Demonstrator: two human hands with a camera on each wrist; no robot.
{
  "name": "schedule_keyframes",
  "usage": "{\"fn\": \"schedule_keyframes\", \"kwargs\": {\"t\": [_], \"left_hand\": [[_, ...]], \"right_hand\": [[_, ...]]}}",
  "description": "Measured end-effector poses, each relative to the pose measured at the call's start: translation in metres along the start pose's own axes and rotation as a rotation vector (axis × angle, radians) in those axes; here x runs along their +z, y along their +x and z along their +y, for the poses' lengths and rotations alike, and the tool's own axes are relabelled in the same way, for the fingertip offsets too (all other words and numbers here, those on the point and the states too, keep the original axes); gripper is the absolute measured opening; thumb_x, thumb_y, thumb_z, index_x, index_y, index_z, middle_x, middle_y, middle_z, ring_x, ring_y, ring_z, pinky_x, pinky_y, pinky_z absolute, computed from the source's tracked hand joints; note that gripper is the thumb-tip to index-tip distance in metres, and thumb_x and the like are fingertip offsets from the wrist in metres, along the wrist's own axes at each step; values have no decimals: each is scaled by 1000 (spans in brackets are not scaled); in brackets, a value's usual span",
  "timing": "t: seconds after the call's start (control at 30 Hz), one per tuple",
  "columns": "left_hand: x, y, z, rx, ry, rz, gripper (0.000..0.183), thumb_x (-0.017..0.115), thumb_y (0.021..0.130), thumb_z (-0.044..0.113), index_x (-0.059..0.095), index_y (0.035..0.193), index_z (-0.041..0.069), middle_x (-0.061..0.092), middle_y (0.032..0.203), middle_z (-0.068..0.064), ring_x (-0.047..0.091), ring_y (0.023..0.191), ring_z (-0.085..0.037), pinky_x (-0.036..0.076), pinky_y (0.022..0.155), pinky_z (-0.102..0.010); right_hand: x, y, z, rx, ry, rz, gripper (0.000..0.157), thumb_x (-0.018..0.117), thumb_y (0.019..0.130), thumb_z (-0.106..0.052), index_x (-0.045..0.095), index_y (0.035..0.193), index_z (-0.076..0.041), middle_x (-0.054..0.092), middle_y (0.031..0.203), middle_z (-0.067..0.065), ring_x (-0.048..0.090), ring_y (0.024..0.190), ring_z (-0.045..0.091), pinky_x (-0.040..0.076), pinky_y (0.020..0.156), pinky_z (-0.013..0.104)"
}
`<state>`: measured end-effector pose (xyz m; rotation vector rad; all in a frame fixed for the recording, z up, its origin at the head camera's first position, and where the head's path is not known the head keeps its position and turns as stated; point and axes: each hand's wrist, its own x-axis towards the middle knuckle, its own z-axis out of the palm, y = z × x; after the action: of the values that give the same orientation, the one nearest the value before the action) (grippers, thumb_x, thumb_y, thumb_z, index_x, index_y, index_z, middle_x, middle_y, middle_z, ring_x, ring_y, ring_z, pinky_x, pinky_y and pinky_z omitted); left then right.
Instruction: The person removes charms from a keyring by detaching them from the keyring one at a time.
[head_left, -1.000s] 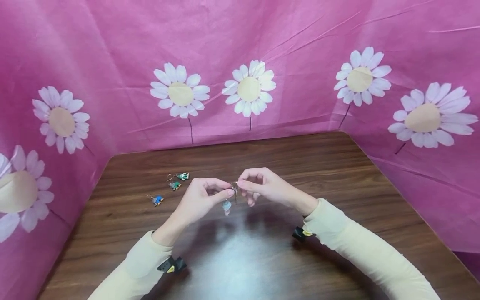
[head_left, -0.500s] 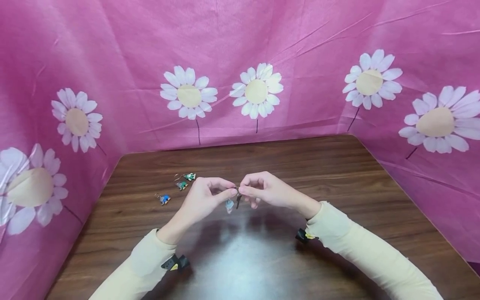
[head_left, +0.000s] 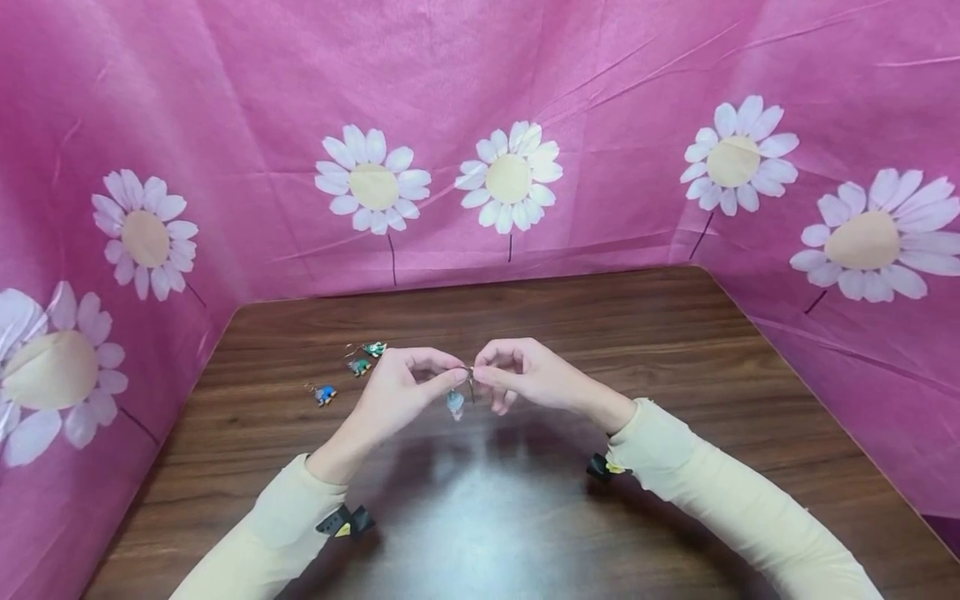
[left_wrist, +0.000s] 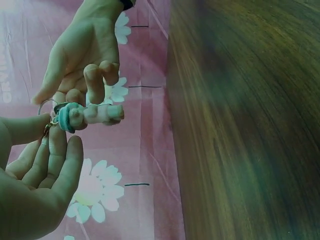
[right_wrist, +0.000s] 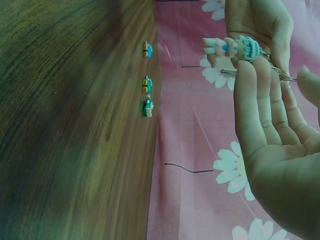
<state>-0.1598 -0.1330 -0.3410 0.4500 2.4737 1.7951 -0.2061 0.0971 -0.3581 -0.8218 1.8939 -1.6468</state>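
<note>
My left hand [head_left: 390, 400] pinches the metal clasp of a keychain between thumb and fingertips. From it hangs a small pale figurine [head_left: 455, 403] with a mint-coloured top, seen closer in the left wrist view as a figurine [left_wrist: 90, 115] on its side. Facing it, my right hand [head_left: 540, 379] pinches the keychain's thin split ring [left_wrist: 47, 104], fingertips almost meeting the left ones. A slim metal key [right_wrist: 228, 72] sticks out beside the figurine in the right wrist view, its head hidden behind the right fingers. Both hands are held above the table.
On the wooden table [head_left: 637, 333], left of the hands, lie three more keychains: a blue one [head_left: 325, 395], a green one [head_left: 360, 367] and another green one [head_left: 374, 349]. A pink cloth [head_left: 600, 200] with daisies stands around the table's back and sides.
The head view shifts slightly. The hanging key turns from edge-on to broader and back to a thin line, while both hands keep pinching the ring and clasp close together.
</note>
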Motion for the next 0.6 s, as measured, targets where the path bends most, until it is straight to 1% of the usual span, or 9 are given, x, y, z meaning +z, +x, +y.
{"fn": "schedule_keyframes", "kwargs": {"t": [0.03, 0.1, 0.23, 0.33, 0.43, 0.53, 0.6], "left_hand": [[0, 0, 0, 0, -12, 6, 12, 79, 90, 19, 79, 98, 9, 77, 87, -4, 72, 72, -17, 54, 63, -26], [-1, 0, 0, -2, -24, 15, 14, 79, 90, 19, 79, 98, 8, 77, 88, -6, 71, 71, -17, 53, 62, -26], [-3, 0, 1, -18, -14, 17, 16, 80, 90, 21, 80, 98, 7, 77, 87, -4, 70, 71, -17, 52, 61, -25], [-4, -1, 1, -22, -4, 19, 16, 80, 90, 22, 80, 99, 8, 77, 87, -2, 70, 71, -17, 52, 61, -25], [-5, -2, 0, -23, -2, 17, 15, 80, 90, 21, 80, 98, 8, 77, 88, -5, 70, 70, -17, 52, 61, -26], [-4, -1, -1, -22, -9, 11, 14, 80, 90, 19, 80, 98, 8, 77, 89, -8, 71, 70, -17, 54, 62, -26], [-4, -1, -2, -23, -12, 8, 15, 80, 89, 18, 80, 98, 7, 77, 87, -7, 71, 70, -17, 55, 63, -28]], "right_hand": [[0, 0, 0, 4, 18, 1, 17, 65, 101, -13, 65, 109, 2, 67, 89, 19, 69, 69, 36, 59, 68, 58], [1, 0, 1, 12, 42, -1, 19, 68, 99, -12, 65, 110, 3, 69, 90, 17, 69, 72, 44, 59, 70, 58], [3, 1, 2, 9, 78, 4, 19, 71, 96, -10, 68, 109, 4, 71, 90, 17, 68, 75, 48, 57, 72, 61], [3, 2, 2, -3, 71, 10, 20, 72, 96, -10, 69, 107, 6, 71, 88, 20, 69, 74, 47, 56, 72, 62], [3, 2, 3, -15, 58, 18, 18, 71, 96, -10, 70, 105, 6, 69, 86, 27, 68, 73, 47, 56, 71, 63], [3, 2, 3, -35, 49, 37, 13, 70, 97, -10, 71, 102, 2, 67, 86, 30, 69, 69, 38, 57, 68, 61], [3, 1, 2, -56, 45, 54, 11, 70, 97, -10, 72, 101, 0, 67, 85, 29, 69, 66, 32, 59, 65, 57]]}}
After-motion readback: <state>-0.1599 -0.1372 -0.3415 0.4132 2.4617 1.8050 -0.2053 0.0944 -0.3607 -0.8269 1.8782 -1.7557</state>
